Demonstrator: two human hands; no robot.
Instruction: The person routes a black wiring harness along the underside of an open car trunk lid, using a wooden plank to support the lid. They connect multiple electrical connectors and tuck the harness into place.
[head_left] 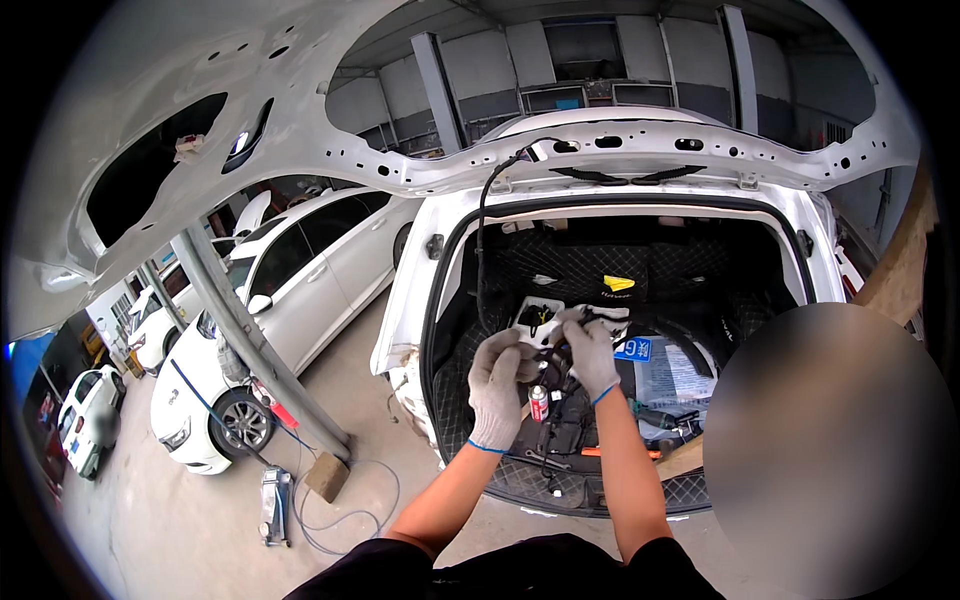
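Observation:
Both my hands wear whitish knit gloves with blue cuffs and are held over the open boot of a white car. My left hand (495, 390) has its fingers curled in a pinch around part of a dark wiring harness (549, 357). Close beside it, my right hand (592, 352) is also closed, with fingertips on the same harness. Exactly where each fingertip grips is too small to see. Under the hands stands a small red and white can (539, 403). A white tray (537, 315) with black and yellow bits lies just beyond them.
Overhead is the raised tailgate (620, 150), a black cable (482, 230) hanging from it. The boot also holds a blue number plate (632, 349), a green power tool (655, 418) and an orange-handled tool (620, 452). A post (265, 350) and floor jack (275, 505) stand left. A blurred patch covers the right.

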